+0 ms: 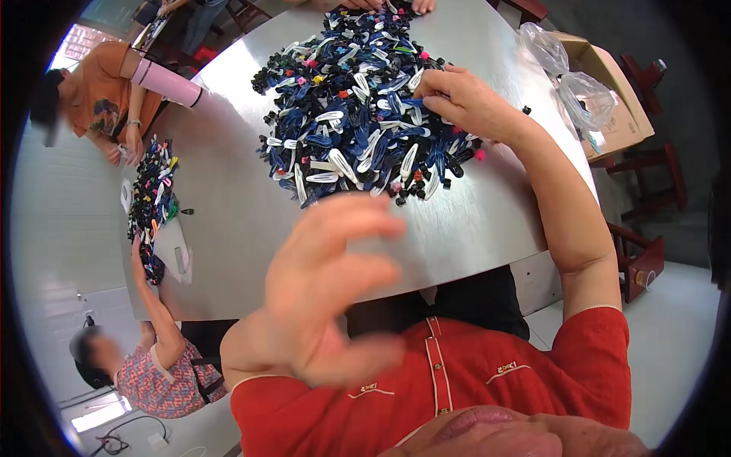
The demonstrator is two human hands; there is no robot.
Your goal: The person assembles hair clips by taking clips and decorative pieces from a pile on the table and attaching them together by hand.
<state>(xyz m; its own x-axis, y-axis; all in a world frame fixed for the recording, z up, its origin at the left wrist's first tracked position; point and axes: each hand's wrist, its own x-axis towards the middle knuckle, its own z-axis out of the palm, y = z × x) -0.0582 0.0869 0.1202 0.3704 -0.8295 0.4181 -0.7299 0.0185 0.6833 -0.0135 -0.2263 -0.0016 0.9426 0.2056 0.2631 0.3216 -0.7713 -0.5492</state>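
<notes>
A large heap of hair clips (365, 145) covers the middle of the metal table, mostly dark blue, white and black snap clips. My right hand (464, 99) rests at the right side of the heap, fingers curled and thumb close to them. A blue hair clip (412, 102) shows at its fingertips, apparently pinched. My left hand (327, 282) is raised nearer my chest, in front of the heap, blurred by motion. Its fingers are curved and apart from the thumb, and nothing shows between them.
The metal table (487, 221) has a curved edge. At left lies a smaller pile of clips (152, 190), with two people reaching to it. Another person's hands (422, 6) are at the far side. A cardboard box (620, 99) with plastic bags stands at right, near dark red stools (655, 179).
</notes>
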